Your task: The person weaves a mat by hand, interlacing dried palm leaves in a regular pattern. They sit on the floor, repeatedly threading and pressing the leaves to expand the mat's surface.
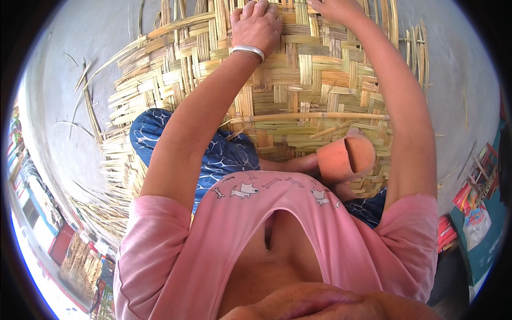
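Observation:
A large woven mat (266, 80) of flat, straw-coloured split reeds lies on the floor under me, its loose strip ends sticking out along the left side. My left hand (257, 28), with a silver bangle (249, 51) at the wrist, rests on the far part of the weave. Its fingers are bent down and closed against the strips, and whatever they grip is hidden. To its right, my right hand (337, 9) reaches the same far part. The top edge of the picture cuts that hand off, and only a finger or thumb pointing left shows.
A narrow loose strip (314, 116) lies across the mat near my legs. My foot wears an orange slipper (341, 159) on the weave. Broken reed pieces (90, 104) are scattered on the grey floor (61, 40) at left. Red packets and a plastic bag (476, 226) stand at right.

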Demonstrator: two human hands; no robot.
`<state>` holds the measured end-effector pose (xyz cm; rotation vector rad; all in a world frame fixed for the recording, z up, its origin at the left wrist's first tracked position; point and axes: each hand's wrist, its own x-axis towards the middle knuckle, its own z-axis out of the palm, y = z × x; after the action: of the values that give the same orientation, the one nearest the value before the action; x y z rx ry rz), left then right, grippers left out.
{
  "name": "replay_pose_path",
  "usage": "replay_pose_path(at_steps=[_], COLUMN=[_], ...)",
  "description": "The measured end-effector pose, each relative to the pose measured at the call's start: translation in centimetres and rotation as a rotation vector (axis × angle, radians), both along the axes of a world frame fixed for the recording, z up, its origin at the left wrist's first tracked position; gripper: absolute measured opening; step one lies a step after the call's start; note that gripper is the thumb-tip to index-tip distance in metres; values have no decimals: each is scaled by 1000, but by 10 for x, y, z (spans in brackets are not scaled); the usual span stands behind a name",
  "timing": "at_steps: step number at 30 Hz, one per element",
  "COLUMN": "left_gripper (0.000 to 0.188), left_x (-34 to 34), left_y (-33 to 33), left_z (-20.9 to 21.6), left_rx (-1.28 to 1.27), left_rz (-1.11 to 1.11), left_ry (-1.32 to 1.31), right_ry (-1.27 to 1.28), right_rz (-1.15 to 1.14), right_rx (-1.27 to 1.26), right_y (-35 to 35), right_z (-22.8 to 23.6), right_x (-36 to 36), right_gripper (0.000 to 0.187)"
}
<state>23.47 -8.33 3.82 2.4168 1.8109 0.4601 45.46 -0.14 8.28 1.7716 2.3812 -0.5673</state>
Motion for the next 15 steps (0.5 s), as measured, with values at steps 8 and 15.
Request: replay_pose_path(at_steps=[8,15], left_gripper=[30,43], left_x=[-73,-137], left_y=[20,70], left_z=[14,50], left_rx=[146,-512], left_rz=[75,76], left_ry=[-244,192], right_ry=[-77,-104], right_rz=[-13,-3], right_rx=[29,141], right_y=[-18,-11], right_z=[-1,-34], right_x=[-8,9], right_gripper=[33,44])
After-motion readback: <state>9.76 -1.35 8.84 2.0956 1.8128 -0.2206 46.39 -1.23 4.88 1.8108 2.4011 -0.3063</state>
